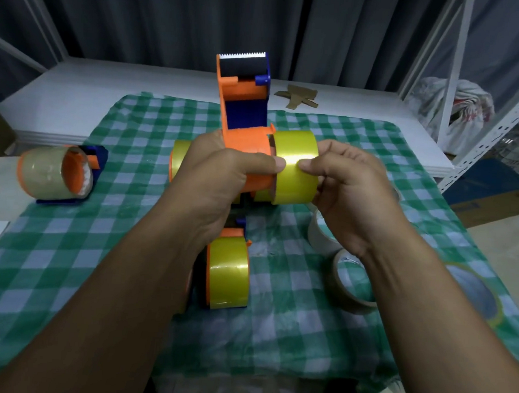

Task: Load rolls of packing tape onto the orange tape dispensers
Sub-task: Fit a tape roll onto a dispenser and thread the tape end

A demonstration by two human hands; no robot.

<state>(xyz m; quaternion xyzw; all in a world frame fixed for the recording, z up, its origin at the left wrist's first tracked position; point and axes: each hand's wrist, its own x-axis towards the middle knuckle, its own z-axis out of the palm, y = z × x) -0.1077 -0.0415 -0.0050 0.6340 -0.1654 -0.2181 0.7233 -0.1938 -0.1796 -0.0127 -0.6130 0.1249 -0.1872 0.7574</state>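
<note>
**Roll** (296,168), yellow, glossy. Clasped by the right hand (351,192), thumb on the outer face, fingers curled round the far side. Position: raised over the cloth, partly slid onto the orange hub (249,141) of the dispenser (242,91) from its right side. Judged not yet seated, since some hub is exposed beside it.

**Dispenser.** Gripped by the left hand (220,179), which is wrapped round the hub end, thumb tip touching the roll's edge. The toothed blade (241,55) is pointed up and away.

**Handling** (judged, not tested). The roll is taken to be light, stiff across its core and slick on the film face. It is best held round the circumference or by the rim edges, and pushed on squarely. The blade is to be kept clear of fingers.

**Surroundings.**
- Green checked cloth (129,249).
- Near dispenser (228,273), loaded with yellow tape, just below the hands.
- Left dispenser (58,172), loaded, lying on its side.
- Spare rolls (353,282) at the right, partly hidden by the right forearm.
- Cardboard scraps (298,97), noted beyond the cloth.
</note>
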